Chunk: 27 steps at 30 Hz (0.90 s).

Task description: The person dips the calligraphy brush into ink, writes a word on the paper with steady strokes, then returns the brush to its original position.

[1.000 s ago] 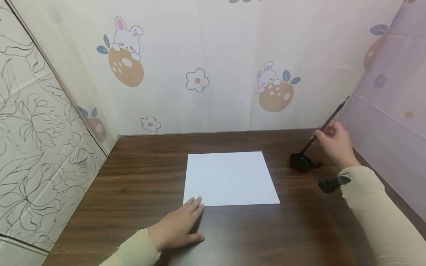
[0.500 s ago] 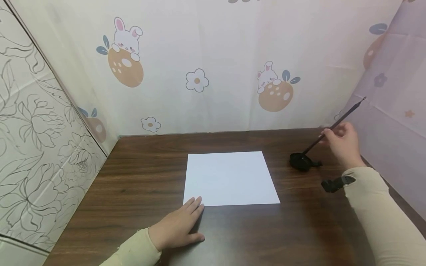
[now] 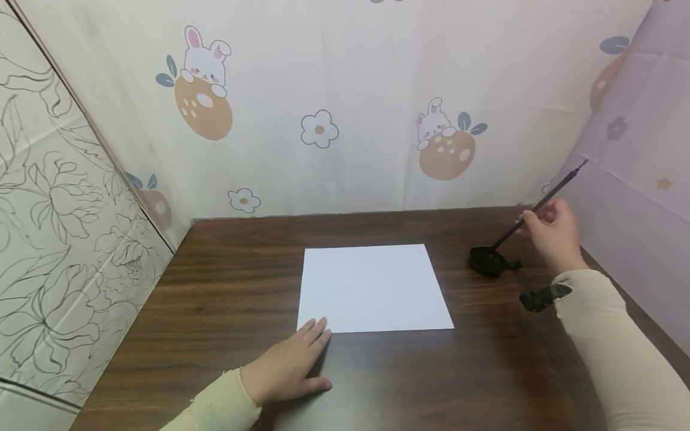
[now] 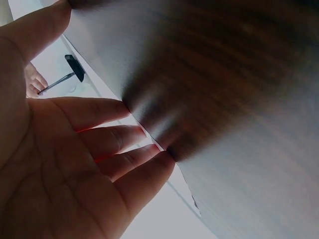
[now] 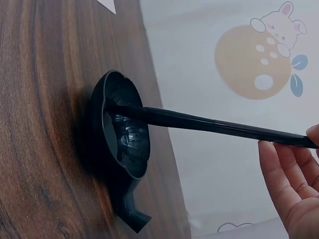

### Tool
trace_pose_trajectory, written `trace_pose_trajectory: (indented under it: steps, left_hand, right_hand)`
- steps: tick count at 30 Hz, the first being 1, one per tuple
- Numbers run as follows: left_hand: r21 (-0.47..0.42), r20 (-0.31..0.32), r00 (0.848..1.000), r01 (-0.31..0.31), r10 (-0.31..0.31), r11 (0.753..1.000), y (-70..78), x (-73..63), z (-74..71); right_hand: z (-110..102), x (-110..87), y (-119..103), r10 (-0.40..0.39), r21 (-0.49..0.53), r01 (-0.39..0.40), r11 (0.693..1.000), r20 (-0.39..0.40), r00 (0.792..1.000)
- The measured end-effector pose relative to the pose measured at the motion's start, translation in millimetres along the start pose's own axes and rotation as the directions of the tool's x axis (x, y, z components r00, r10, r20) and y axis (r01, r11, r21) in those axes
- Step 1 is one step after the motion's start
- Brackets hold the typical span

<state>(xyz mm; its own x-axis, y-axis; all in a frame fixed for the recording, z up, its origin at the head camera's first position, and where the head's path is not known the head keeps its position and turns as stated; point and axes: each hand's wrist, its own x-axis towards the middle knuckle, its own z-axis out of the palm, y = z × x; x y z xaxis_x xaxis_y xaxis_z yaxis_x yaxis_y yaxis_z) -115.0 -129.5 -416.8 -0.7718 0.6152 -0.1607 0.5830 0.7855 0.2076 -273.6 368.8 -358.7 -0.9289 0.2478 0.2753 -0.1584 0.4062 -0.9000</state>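
My right hand (image 3: 554, 233) pinches the shaft of a dark writing brush (image 3: 544, 200) between thumb and fingers. The brush slants, its upper end leaning up and to the right. Its tip is inside a black ink dish (image 5: 119, 164) with a scalloped wall and a short bent handle; dark wet liquid shows inside. My left hand (image 3: 288, 366) lies with straight fingers, its fingertips over the near left corner of a blank white sheet of paper (image 3: 372, 287). In the left wrist view the fingers (image 4: 107, 112) are extended, fingertips at the paper's edge.
Everything rests on a dark brown wood-grain table (image 3: 226, 269). A white curtain (image 3: 366, 72) printed with rabbits and flowers stands behind it. A pale purple curtain (image 3: 641, 197) hangs on the right, and a flower-patterned panel (image 3: 70, 209) is at the left.
The right hand has moved slightly right, tilting the brush lower to the right, then shifted slightly back. The brush tip stays in the dish. The left hand and paper have not moved.
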Motion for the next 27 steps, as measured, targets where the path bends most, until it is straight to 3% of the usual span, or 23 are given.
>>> trace_pose_trajectory:
  steps: [11,27]
  left_hand:
    - [0.005,0.003,1.0,-0.001,0.001,1.0,0.2,1.2,0.1]
    - [0.01,0.007,1.0,-0.003,0.003,1.0,-0.1,2.8,0.3]
  right_hand:
    - [-2,1.0,3,0.002,-0.057,-0.001,0.998,0.007,1.0]
    - [6,1.6,-14,-0.064,-0.111,0.068,0.991,0.037,0.997]
